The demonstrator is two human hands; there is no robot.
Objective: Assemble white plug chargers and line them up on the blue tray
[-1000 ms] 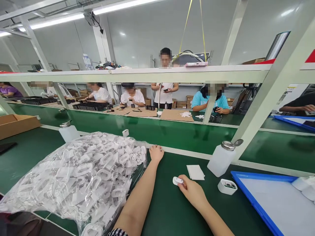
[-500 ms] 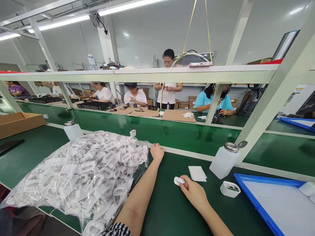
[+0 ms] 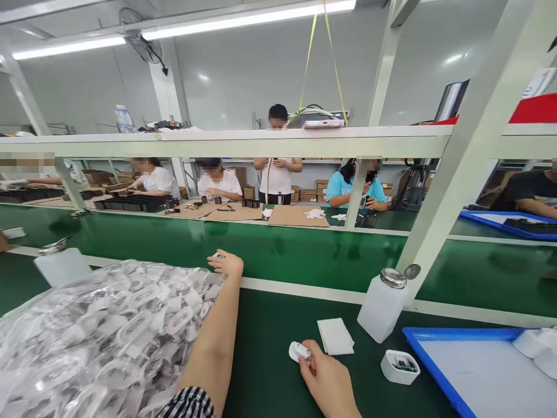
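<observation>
My left hand (image 3: 228,264) is stretched over the green belt past the bag's far corner. Its fingers close around a small white plastic housing (image 3: 218,255), mostly hidden by them. In my right hand (image 3: 327,374), pinched between thumb and fingers, is a small white oval plastic piece (image 3: 297,350), held just above the green bench. Folded white paper (image 3: 335,336) lies beyond that hand. To its right stands an open white housing (image 3: 400,367) with a circuit board showing inside. A clear plastic bag (image 3: 126,337) full of white plastic parts lies under and left of my left forearm.
A white dispenser bottle (image 3: 383,305) with its metal lid up stands near the slanted post (image 3: 452,174). A blue-rimmed tray (image 3: 467,334) holds white parts at right. Another bottle (image 3: 62,266) stands behind the bag. Several people work across the green belt (image 3: 296,255).
My left hand has moved from the bench's far edge onto the belt and reached the white housing there. My right hand keeps its oval piece. The view has turned to the right.
</observation>
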